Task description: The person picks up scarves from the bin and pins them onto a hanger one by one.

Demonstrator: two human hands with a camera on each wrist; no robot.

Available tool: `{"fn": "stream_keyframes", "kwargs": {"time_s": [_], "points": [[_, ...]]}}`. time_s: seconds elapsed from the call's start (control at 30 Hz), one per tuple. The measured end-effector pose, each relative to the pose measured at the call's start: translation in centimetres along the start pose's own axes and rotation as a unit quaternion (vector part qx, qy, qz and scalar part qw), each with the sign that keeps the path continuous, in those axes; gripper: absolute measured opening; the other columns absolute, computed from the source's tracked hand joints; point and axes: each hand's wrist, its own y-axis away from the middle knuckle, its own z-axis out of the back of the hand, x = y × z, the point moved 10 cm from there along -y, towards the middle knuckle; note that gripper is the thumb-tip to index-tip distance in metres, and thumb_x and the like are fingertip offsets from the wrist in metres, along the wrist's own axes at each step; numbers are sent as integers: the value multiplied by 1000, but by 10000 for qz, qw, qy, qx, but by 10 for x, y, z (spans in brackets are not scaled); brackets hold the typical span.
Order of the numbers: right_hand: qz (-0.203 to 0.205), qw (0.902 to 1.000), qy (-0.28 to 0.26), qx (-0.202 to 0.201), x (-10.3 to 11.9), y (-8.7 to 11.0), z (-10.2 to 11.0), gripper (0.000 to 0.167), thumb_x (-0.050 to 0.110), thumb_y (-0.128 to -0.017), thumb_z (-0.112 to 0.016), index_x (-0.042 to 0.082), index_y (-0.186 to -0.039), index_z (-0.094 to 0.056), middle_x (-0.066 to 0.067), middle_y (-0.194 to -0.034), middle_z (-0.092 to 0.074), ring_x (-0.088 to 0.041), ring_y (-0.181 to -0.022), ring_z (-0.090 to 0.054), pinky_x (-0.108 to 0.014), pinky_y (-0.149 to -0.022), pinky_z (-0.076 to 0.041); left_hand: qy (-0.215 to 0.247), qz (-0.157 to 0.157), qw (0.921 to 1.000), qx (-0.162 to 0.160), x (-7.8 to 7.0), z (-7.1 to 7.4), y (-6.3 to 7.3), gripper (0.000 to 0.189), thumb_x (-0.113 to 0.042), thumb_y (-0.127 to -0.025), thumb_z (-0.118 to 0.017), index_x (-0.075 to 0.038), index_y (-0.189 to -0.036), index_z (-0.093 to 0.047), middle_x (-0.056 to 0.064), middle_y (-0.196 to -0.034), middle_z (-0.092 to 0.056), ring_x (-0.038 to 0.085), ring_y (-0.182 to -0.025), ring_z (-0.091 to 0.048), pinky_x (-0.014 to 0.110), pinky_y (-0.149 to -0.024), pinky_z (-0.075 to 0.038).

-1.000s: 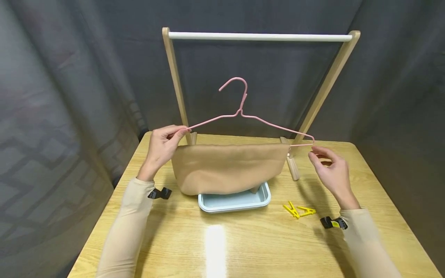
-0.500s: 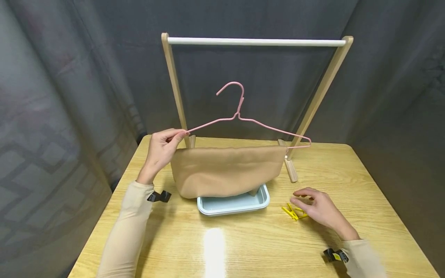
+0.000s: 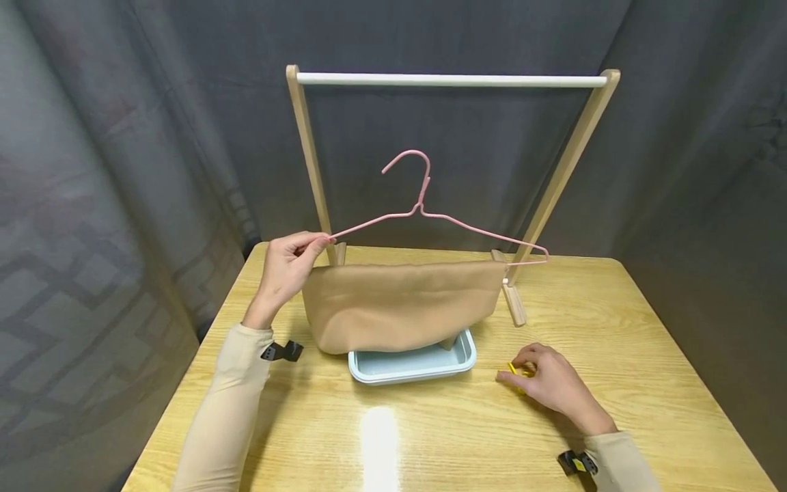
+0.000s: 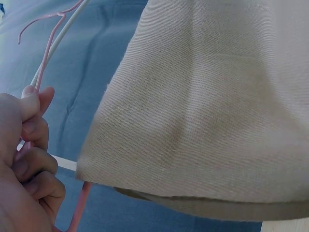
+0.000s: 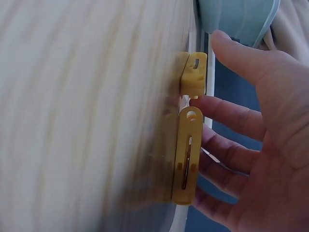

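My left hand (image 3: 286,270) pinches the left end of a pink clothes hanger (image 3: 458,222), holding it upright. A folded tan cloth (image 3: 406,307) drapes over the hanger's lower bar; its edge hangs beside my curled fingers in the left wrist view, where the cloth (image 4: 193,106) fills much of the picture. My right hand (image 3: 556,383) is low over the table at two yellow clothespins. In the right wrist view one clothespin (image 5: 188,159) lies nearer and the other clothespin (image 5: 194,75) beyond it. Thumb and fingers stand apart there, fingertips right at the pins.
A light blue tray (image 3: 412,376) sits on the wooden table (image 3: 295,424) below the cloth, which overlaps its back part. Behind stands a wooden rack with a white rail (image 3: 451,80). Grey curtains (image 3: 467,34) surround the table.
My right hand has left the hanger's right end and come down to the yellow clothespins, reaching around them. My left hand keeps its pinch on the hanger; the cloth hangs as before.
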Motion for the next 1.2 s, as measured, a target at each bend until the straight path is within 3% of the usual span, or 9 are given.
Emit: {"fn": "stream_keyframes", "kwargs": {"time_s": [0.13,0.33,0.67,0.97,1.2], "points": [[16,9999,111,-22,2,2,0,45,55,-79,-91,12,-90,-82,-7,-107,-75,-22,-92,-68,-45,-77,-58,11,29,10000,29,0,-1,0,14,-12,-101,-73,-3,-102,-84,-16,-85,-73,5,-61,-43,20,-56,-32],[15,9998,195,-35,5,2,-1,40,49,-78,-93,12,-91,-82,-7,-105,-76,-26,-94,-70,-50,-81,-59,-3,92,9999,53,3,-1,0,14,-11,-102,-73,-2,-103,-84,4,-92,-80,5,-64,-47,19,-57,-35],[49,9999,89,-120,6,2,1,33,40,-82,-92,11,-93,-82,-5,-103,-75,-29,-96,-72,-52,-84,-60,-55,-8,9999,145,1,-1,-1,14,-10,-102,-72,-2,-104,-83,-26,-85,-70,5,-63,-45,20,-57,-34],[403,9960,-504,-625,11,-2,14,26,28,-83,-93,9,-97,-82,2,-94,-75,-12,-77,-59,-24,-66,-50,-88,72,9999,129,3,2,2,15,-11,-102,-72,-1,-104,-83,-20,-87,-73,4,-66,-49,19,-58,-36],[667,9865,-986,-1125,22,-4,35,24,17,-80,-94,13,-101,-82,5,-90,-78,-12,-80,-70,-29,-72,-59,-88,131,9998,109,6,1,2,15,-11,-102,-72,-2,-104,-83,-22,-85,-72,4,-65,-48,20,-58,-36]]}}
